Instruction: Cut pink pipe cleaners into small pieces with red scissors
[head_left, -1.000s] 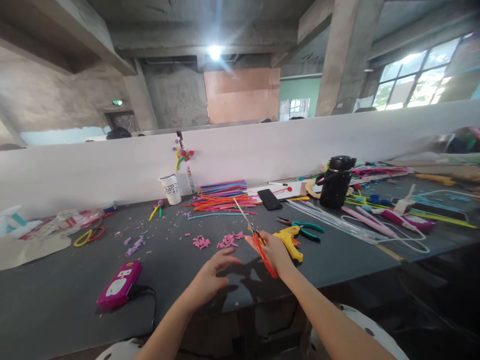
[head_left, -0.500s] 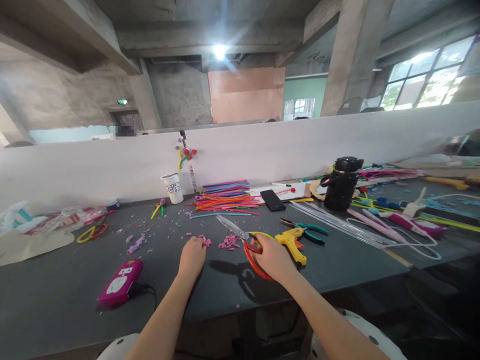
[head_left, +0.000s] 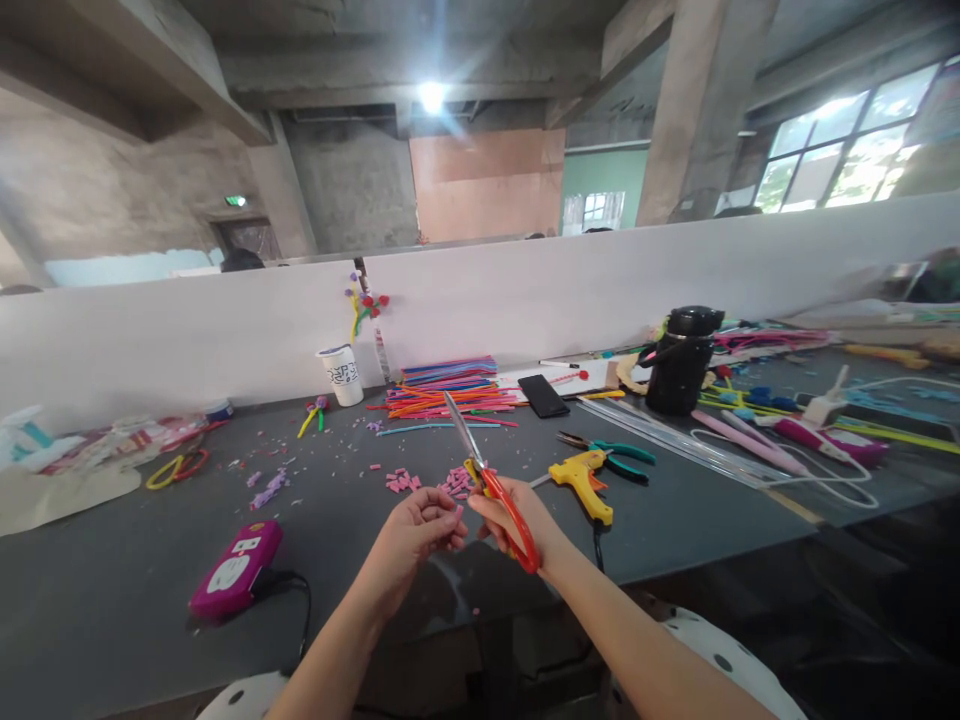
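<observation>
We note the left hand (head_left: 424, 528) curled, thumb and fingertips nearly together, apparently on a small pink stub (head_left: 459, 512), above the desk (head_left: 120, 610) near its near edge. Right hand (head_left: 519, 520): closed around the handles of the scissors (head_left: 484, 475); blades look nearly together, tips toward the far edge.

Handling, our judgement: a light pinch should avoid crushing the stub; we do best keeping the blades angled away from the left fingers, just beside them.

Materials: scissors with slim metal blades, glossy red loop. Pink pieces (head_left: 403, 482), short and blunt, lie loosely heaped beyond the hands; fuzzy-looking, straight stems (head_left: 442, 402) lie bundled nearer the far edge.
</observation>
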